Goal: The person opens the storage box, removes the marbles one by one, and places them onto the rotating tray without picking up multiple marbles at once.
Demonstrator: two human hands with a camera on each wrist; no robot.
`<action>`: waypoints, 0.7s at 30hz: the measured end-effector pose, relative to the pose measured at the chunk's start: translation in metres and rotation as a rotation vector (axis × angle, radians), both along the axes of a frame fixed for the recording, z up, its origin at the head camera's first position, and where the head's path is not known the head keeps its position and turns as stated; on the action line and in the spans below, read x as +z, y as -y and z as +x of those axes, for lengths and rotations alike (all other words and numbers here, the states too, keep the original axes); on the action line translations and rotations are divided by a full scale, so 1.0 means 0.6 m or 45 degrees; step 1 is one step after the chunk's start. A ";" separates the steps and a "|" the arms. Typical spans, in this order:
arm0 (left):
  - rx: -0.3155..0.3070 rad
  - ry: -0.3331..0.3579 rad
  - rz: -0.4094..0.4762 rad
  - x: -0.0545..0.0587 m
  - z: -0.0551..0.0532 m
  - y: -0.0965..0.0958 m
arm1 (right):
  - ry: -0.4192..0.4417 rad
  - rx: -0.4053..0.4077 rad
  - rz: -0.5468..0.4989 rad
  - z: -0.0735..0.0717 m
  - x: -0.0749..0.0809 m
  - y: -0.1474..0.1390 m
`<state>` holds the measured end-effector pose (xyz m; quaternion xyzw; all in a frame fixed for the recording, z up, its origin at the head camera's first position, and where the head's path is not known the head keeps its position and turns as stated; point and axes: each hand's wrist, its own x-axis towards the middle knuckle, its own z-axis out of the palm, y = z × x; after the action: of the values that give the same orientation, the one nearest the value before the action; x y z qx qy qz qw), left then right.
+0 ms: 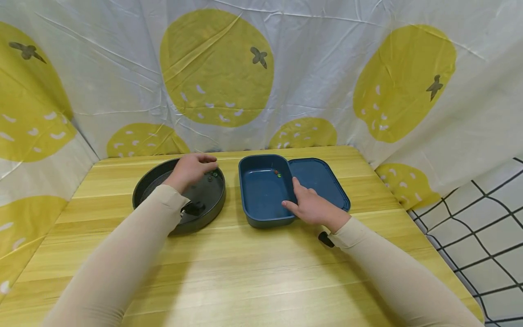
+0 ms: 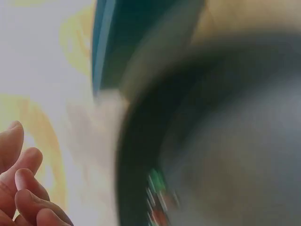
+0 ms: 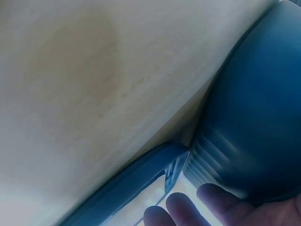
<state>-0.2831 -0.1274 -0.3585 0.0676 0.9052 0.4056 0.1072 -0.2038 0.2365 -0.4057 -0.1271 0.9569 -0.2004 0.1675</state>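
Observation:
A dark round pan (image 1: 208, 200) stands on the left of the table, with several small coloured bits, possibly beads (image 1: 210, 178), near its far right rim. Over that rim reaches my left hand (image 1: 189, 170), fingers pointing right and thumb apart; nothing shows between them. In the left wrist view its fingers (image 2: 30, 183) are loosely bent. A deep blue rectangular container (image 1: 265, 195) sits right of the pan, holding a few small red and green bits (image 1: 278, 173). My right hand (image 1: 312, 204) holds its right wall, thumb over the inside, fingers along the rim and outside.
A flat blue lid (image 1: 314, 177) lies right of the container, close against it, partly under my right hand. A fruit-print cloth (image 1: 310, 68) hangs behind the wooden table (image 1: 237, 272). Black grid wire (image 1: 482, 227) stands beyond the table's right edge.

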 end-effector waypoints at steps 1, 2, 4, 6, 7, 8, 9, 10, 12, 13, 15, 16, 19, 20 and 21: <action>-0.020 -0.010 0.016 0.003 0.002 -0.019 | 0.002 0.000 0.001 0.000 0.000 0.000; -0.036 -0.013 0.035 0.006 0.004 -0.038 | 0.002 0.000 0.001 0.000 0.000 0.000; -0.066 -0.009 0.080 0.011 0.008 -0.075 | -0.001 0.002 0.004 0.000 0.001 -0.001; -0.089 0.014 0.117 0.014 0.012 -0.106 | 0.000 0.000 0.005 -0.001 0.001 -0.001; -0.096 0.033 0.134 0.014 0.013 -0.119 | 0.003 -0.004 0.002 -0.001 0.001 -0.001; -0.104 0.045 0.144 0.014 0.014 -0.131 | 0.003 -0.004 0.001 -0.001 0.001 -0.001; -0.113 0.052 0.149 0.013 0.015 -0.141 | 0.004 -0.004 0.000 -0.002 0.001 -0.001; -0.122 0.052 0.149 0.012 0.015 -0.150 | 0.010 -0.008 -0.004 -0.002 0.001 -0.001; -0.125 0.056 0.152 0.008 0.014 -0.164 | 0.018 -0.011 -0.009 -0.002 0.001 0.000; -0.123 0.057 0.158 0.006 0.013 -0.170 | 0.021 -0.013 -0.011 -0.002 0.002 0.000; -0.116 0.065 0.173 0.001 0.011 -0.179 | 0.023 -0.012 -0.009 -0.002 0.003 0.000; -0.111 0.069 0.182 -0.001 0.011 -0.184 | 0.026 -0.012 -0.008 -0.002 0.003 0.000; -0.111 0.062 0.192 -0.007 0.009 -0.196 | 0.025 -0.011 -0.004 -0.001 0.005 -0.001; -0.116 0.059 0.191 -0.007 0.009 -0.200 | 0.021 -0.006 -0.003 0.000 0.005 -0.001; -0.122 0.056 0.190 -0.008 0.010 -0.204 | 0.020 -0.004 -0.004 0.000 0.005 -0.002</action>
<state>-0.2773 -0.0051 -0.3631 0.1097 0.8655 0.4679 0.1411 -0.2041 0.2376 -0.4026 -0.1241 0.9554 -0.2032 0.1746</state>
